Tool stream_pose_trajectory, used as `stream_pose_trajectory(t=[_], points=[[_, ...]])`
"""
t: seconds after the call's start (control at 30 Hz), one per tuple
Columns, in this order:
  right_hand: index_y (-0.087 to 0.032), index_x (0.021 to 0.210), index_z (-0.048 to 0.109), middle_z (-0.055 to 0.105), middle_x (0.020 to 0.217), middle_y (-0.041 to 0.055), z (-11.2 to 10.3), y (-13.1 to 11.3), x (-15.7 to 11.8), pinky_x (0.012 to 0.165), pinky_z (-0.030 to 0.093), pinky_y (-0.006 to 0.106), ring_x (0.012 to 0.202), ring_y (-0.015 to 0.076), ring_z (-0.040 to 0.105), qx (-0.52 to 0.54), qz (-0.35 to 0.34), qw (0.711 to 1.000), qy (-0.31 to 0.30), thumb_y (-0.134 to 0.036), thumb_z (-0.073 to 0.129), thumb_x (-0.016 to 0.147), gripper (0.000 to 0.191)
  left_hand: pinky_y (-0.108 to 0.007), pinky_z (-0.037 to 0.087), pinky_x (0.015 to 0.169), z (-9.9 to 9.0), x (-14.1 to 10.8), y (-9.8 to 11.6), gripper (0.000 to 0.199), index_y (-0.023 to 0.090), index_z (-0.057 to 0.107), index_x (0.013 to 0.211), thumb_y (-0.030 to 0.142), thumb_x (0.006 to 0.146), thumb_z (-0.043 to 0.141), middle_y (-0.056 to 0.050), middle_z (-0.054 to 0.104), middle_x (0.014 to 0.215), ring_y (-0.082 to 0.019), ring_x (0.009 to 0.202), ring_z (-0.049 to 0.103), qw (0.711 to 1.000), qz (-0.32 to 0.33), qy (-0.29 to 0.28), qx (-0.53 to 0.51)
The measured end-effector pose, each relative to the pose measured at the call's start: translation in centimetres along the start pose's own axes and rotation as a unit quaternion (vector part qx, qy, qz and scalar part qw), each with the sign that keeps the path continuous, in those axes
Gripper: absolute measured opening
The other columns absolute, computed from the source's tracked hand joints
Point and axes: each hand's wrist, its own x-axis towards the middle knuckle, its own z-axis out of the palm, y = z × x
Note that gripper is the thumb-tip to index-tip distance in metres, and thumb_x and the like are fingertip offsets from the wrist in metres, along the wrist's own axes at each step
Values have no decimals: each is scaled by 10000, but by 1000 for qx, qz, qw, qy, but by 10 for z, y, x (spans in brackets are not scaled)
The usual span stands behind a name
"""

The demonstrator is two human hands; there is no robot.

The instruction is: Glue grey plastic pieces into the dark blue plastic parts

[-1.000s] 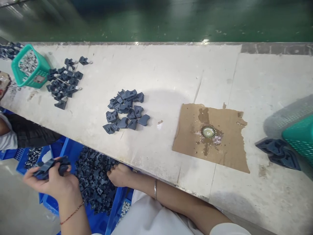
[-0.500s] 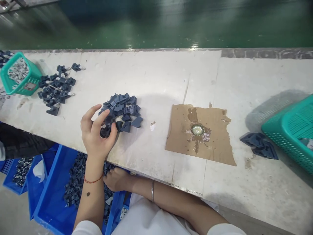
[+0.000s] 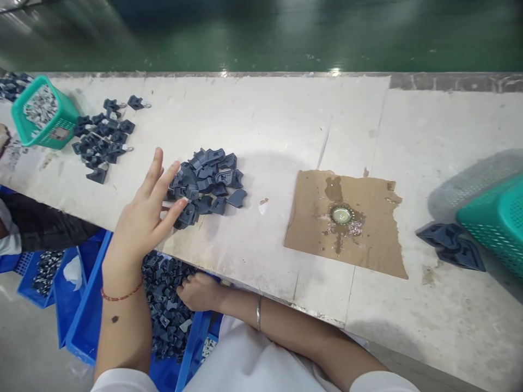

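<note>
My left hand (image 3: 141,212) is open, fingers spread, at the left side of a heap of dark blue-grey plastic pieces (image 3: 208,179) on the bench. Nothing shows in its grasp, though its fingers hide some pieces. Below the bench's front edge, my right hand (image 3: 200,292) is closed with curled fingers, over the right part of a blue bin (image 3: 84,332) filled with similar dark pieces (image 3: 169,316). Whatever those fingers may hold is hidden.
A smaller group of dark pieces (image 3: 104,139) lies beside a green basket (image 3: 61,125) of small light parts. Cardboard (image 3: 304,218) carries a wet round cap (image 3: 341,215). At right, two dark pieces (image 3: 451,245) lie near another green basket (image 3: 498,234). A person's dark sleeve (image 3: 53,220) shows at left.
My left hand has opened wider and drawn back left, leaving dark pieces at the heap's near-left side. The right hand stays low over the bin. The view has shifted slightly.
</note>
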Motion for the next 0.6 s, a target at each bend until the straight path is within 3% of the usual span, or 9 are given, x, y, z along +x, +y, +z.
stream_pose_trajectory(t=[0.03, 0.1, 0.17, 0.2, 0.23, 0.3, 0.37, 0.47, 0.6], points=[[-127, 1094, 686, 718, 1051, 59, -2, 0, 0, 816, 617, 354, 932, 175, 706, 0, -1, 1000, -2, -314, 647, 1015, 207, -235, 491, 362, -2, 1, 0, 678, 371, 334, 1626, 620, 1015, 493, -101, 290, 1725, -212, 804, 787, 999, 6, -12, 33], [-128, 1103, 685, 718, 1055, 60, -4, 0, 0, 818, 618, 357, 935, 176, 707, 2, -1, 1000, -6, -315, 646, 1015, 210, -259, 554, 462, -3, -5, -3, 599, 326, 397, 1597, 529, 1041, 485, -101, 369, 1696, -210, 865, 777, 997, 4, 7, 72], [-128, 1111, 684, 721, 1054, 59, -4, 0, 1, 816, 618, 355, 932, 176, 709, 3, 0, 1000, -7, -314, 641, 1019, 212, -321, 637, 706, 4, -25, -11, 487, 255, 564, 1455, 468, 1019, 522, -99, 563, 1554, -278, 1166, 711, 984, -63, 148, 76], [-128, 1108, 686, 723, 1047, 57, -4, 0, 2, 810, 618, 352, 923, 173, 711, 4, 2, 1000, -7, -313, 640, 1019, 210, -357, 636, 787, 11, -39, -17, 454, 215, 606, 1378, 467, 1017, 497, -118, 635, 1441, -298, 1246, 661, 963, -114, 231, 80], [-128, 1097, 689, 726, 1033, 53, -3, 0, 3, 800, 618, 346, 909, 170, 712, 6, 4, 1000, -8, -311, 642, 1017, 205, -385, 629, 817, 21, -57, -22, 462, 200, 606, 1320, 508, 1022, 432, -127, 640, 1354, -282, 1189, 664, 923, -193, 320, 92], [-128, 1064, 695, 732, 999, 45, -1, 0, 4, 786, 613, 336, 886, 164, 714, 7, 6, 1000, -6, -300, 645, 1013, 186, -528, 550, 1001, 48, -98, -31, 461, 151, 467, 1362, 447, 1055, 295, -178, 528, 1353, -301, 1210, 588, 874, -277, 383, 117], [-127, 1041, 697, 737, 981, 43, 2, 0, 4, 791, 606, 335, 886, 166, 715, 8, 6, 1000, 1, -281, 640, 1010, 167, -561, 520, 1026, 81, -139, -35, 381, 163, 431, 1375, 353, 1054, 354, -174, 507, 1363, -311, 1231, 553, 864, -354, 342, 110], [-120, 1068, 694, 746, 1003, 59, 6, 0, 3, 824, 589, 344, 929, 178, 712, 5, 3, 1000, 21, -235, 586, 1021, 164, -538, 539, 1014, 129, -183, -36, 402, 162, 571, 1304, 403, 986, 619, -124, 609, 1293, -288, 1169, 617, 881, -440, 160, 72], [-113, 1047, 700, 758, 986, 70, 10, 1, 2, 825, 568, 347, 896, 185, 709, 0, 0, 999, 38, -204, 555, 1010, 175, -570, 508, 1082, 163, -204, -42, 452, 174, 603, 1347, 400, 965, 684, -133, 580, 1432, -313, 1289, 585, 859, -508, -24, 64]])
